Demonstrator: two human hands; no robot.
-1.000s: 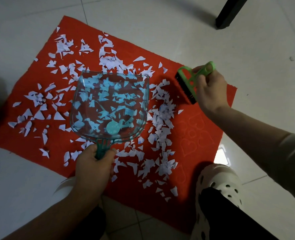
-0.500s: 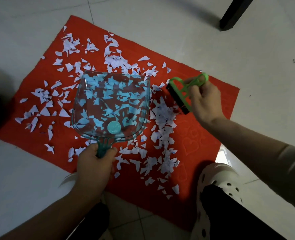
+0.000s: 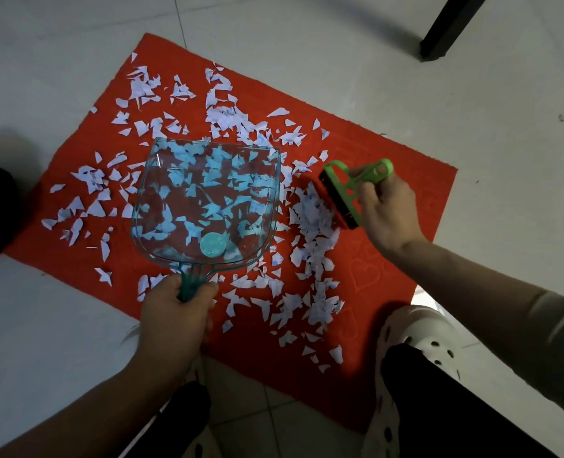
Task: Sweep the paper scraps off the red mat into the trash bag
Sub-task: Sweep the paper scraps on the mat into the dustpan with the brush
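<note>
Green plastic forms the handle of the brush [image 3: 342,193], which is clamped in the curled fingers [image 3: 369,193] of the right hand [image 3: 388,209]. Its dark bristle strip is down at the right edge of a dense heap of paper scraps [image 3: 313,223] on the red mat [image 3: 406,259]. The left hand [image 3: 175,312] has its fingers wrapped tight round the teal handle of a clear dustpan [image 3: 204,193], held over the mat's middle; contact with the mat cannot be determined. The scraps are white, small and jagged, mostly triangular, some with faint blue marks. They lie scattered over most of the mat and appear tinted through the pan. The mat lies on pale floor tiles [image 3: 307,34]. A white perforated clog [image 3: 416,328] stands at its near right corner.
</note>
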